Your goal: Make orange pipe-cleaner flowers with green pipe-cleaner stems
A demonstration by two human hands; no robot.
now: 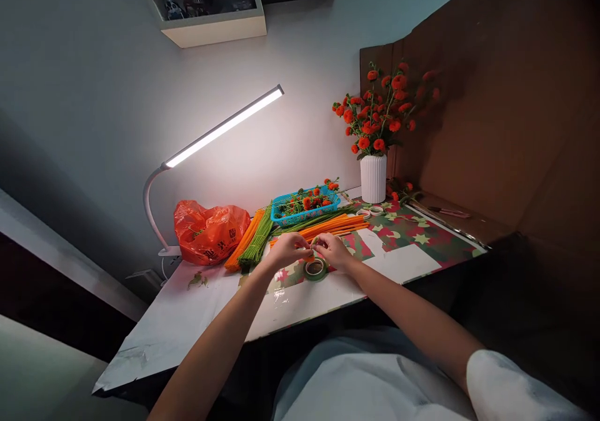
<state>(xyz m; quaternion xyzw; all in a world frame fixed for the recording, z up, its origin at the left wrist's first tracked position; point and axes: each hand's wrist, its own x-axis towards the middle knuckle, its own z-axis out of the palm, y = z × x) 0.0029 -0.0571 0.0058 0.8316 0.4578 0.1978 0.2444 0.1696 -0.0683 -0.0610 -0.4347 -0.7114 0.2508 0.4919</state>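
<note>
Above the front part of the table, my left hand [289, 250] and my right hand [330, 250] meet fingertip to fingertip. Both are closed in a pinch around a small orange flower piece [310, 258], of which only a bit shows below the fingers; which fingers bear on it is hard to tell. A roll of green tape [315, 277] lies on the table just under the hands. Behind them are orange fuzzy stems [335, 225] and, to the left, a bundle of green stems [257, 242].
A blue basket [305, 222] of orange flowers stands behind the stems. An orange plastic bag [209, 232] and a lit lamp [225, 127] are at the left. Back right stands a white vase [374, 179] with orange flowers, beside a cardboard sheet [506, 108].
</note>
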